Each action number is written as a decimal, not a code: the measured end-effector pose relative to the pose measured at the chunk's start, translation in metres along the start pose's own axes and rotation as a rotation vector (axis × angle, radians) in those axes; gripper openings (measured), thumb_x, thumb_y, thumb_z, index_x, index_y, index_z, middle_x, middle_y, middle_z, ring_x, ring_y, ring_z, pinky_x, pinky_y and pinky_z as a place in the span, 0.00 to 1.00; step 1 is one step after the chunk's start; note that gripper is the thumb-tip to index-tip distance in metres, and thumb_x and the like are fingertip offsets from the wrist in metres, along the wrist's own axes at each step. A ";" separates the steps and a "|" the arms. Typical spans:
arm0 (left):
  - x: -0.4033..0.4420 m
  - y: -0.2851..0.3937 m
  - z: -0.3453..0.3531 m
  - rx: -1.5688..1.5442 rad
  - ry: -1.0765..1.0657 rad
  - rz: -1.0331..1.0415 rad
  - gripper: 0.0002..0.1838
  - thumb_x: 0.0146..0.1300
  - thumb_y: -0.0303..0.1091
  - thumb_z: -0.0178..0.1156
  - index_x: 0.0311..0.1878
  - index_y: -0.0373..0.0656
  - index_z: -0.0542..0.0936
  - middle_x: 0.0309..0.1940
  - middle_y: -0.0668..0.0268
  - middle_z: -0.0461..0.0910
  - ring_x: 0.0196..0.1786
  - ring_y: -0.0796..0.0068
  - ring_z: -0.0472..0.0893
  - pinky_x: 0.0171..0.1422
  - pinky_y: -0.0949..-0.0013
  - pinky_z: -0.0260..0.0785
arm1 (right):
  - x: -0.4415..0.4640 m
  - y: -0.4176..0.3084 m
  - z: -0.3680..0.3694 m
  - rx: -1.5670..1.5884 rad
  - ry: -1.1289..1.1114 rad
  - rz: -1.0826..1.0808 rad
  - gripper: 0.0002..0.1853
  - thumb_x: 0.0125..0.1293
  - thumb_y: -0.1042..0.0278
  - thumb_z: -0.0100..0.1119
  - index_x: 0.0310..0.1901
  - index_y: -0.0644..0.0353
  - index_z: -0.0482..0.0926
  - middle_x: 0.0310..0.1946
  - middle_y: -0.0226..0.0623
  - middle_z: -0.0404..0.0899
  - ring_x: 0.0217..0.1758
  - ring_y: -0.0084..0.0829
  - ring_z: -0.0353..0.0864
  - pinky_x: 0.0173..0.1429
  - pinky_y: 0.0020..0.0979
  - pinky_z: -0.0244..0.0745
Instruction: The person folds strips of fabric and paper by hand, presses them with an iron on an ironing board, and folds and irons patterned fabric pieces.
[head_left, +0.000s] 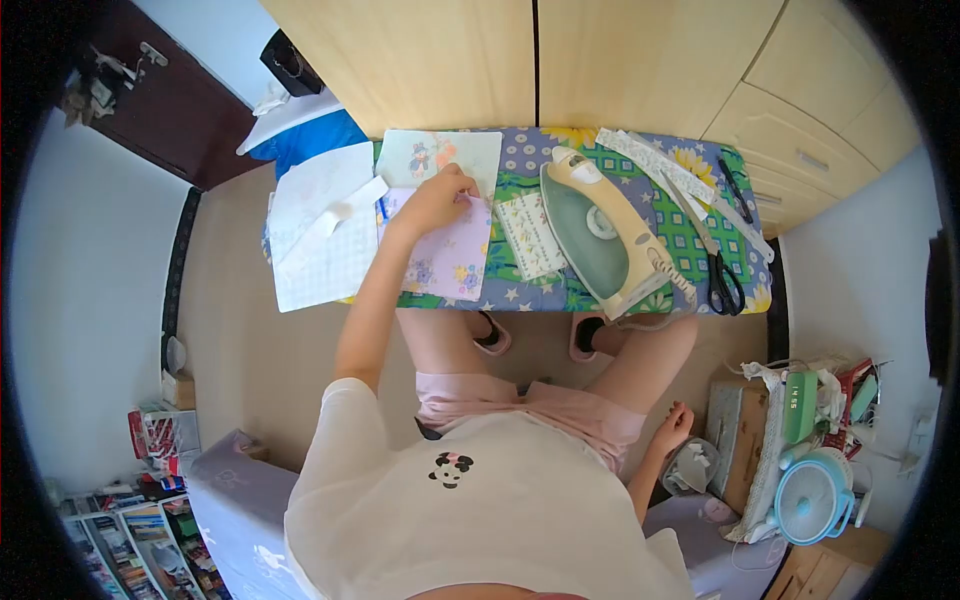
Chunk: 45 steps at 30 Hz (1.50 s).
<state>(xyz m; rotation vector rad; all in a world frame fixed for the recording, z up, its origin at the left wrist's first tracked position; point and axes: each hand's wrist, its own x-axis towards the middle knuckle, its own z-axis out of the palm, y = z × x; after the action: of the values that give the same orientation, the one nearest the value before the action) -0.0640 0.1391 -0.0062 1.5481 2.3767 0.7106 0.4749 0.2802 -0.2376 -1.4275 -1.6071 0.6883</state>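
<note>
Left hand [447, 200], grip unclear, touches a squarish lilac sheet [440, 258], sides running front-to-back.

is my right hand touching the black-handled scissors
Apart: the head view shows the right hand away from the tablecloth where the black-handled scissors lie, with floor visible between.

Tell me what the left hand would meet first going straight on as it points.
Likely the pale sheet with printed figures, beyond the lilac sheet under the left hand; whether it would touch or pass above is unclear.
</note>
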 end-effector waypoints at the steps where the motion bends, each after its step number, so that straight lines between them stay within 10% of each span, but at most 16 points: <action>1: -0.002 -0.005 -0.002 -0.150 -0.024 0.058 0.10 0.50 0.19 0.52 0.36 0.41 0.76 0.38 0.59 0.72 0.42 0.62 0.75 0.46 0.68 0.68 | 0.002 -0.007 -0.002 0.000 0.003 -0.003 0.13 0.69 0.66 0.49 0.31 0.68 0.74 0.27 0.37 0.75 0.29 0.27 0.72 0.33 0.28 0.68; 14: -0.077 0.039 -0.128 -0.990 0.249 0.197 0.07 0.57 0.24 0.47 0.25 0.45 0.65 0.28 0.67 0.69 0.33 0.76 0.69 0.39 0.77 0.61 | -0.026 -0.191 0.026 0.120 -0.584 -0.331 0.04 0.61 0.76 0.56 0.30 0.67 0.76 0.28 0.39 0.75 0.30 0.30 0.75 0.36 0.26 0.69; 19: -0.074 0.069 -0.147 -1.566 0.034 0.494 0.10 0.61 0.31 0.46 0.23 0.47 0.62 0.21 0.68 0.63 0.26 0.76 0.63 0.31 0.76 0.57 | -0.020 -0.286 0.062 0.546 -0.969 -0.445 0.10 0.57 0.80 0.58 0.42 0.64 0.77 0.38 0.40 0.76 0.31 0.26 0.76 0.35 0.24 0.71; 25: -0.082 0.117 -0.140 -1.371 -0.151 0.327 0.22 0.64 0.51 0.47 0.18 0.48 0.64 0.16 0.70 0.63 0.21 0.78 0.59 0.29 0.73 0.53 | -0.008 -0.425 0.080 0.824 -1.103 -0.461 0.28 0.55 0.79 0.61 0.59 0.61 0.66 0.60 0.45 0.63 0.34 0.23 0.79 0.32 0.21 0.73; 29: -0.084 0.117 -0.134 -1.128 -0.268 0.504 0.19 0.58 0.47 0.60 0.23 0.42 0.70 0.22 0.71 0.67 0.26 0.78 0.65 0.31 0.76 0.55 | -0.001 -0.446 0.099 0.879 -1.184 -0.432 0.21 0.56 0.75 0.62 0.53 0.62 0.71 0.49 0.41 0.73 0.32 0.21 0.78 0.30 0.21 0.71; 32: -0.096 0.124 -0.139 -0.825 -0.244 0.457 0.12 0.46 0.21 0.68 0.35 0.39 0.79 0.28 0.69 0.75 0.33 0.80 0.73 0.39 0.78 0.61 | 0.003 -0.437 0.098 0.826 -1.340 -0.353 0.14 0.58 0.75 0.61 0.47 0.63 0.75 0.37 0.37 0.78 0.31 0.20 0.78 0.29 0.19 0.70; 38: -0.115 0.135 -0.136 -0.922 -0.204 0.031 0.14 0.49 0.20 0.66 0.41 0.38 0.81 0.35 0.64 0.82 0.40 0.77 0.79 0.45 0.75 0.67 | 0.009 -0.434 0.064 0.767 -1.276 -0.654 0.06 0.56 0.74 0.63 0.34 0.63 0.78 0.24 0.34 0.76 0.25 0.23 0.75 0.27 0.23 0.67; 45: -0.103 0.119 -0.077 -0.984 -0.206 0.283 0.05 0.49 0.22 0.66 0.31 0.40 0.83 0.50 0.54 0.77 0.55 0.66 0.74 0.59 0.65 0.62 | -0.001 -0.429 0.042 0.729 -1.086 -0.917 0.12 0.46 0.70 0.70 0.25 0.58 0.74 0.25 0.32 0.72 0.25 0.32 0.73 0.26 0.29 0.66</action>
<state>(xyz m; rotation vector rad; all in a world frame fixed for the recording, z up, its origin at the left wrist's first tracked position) 0.0418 0.0637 0.1120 1.3686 1.2845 1.4041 0.2237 0.2015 0.1043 0.3753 -2.1456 1.3503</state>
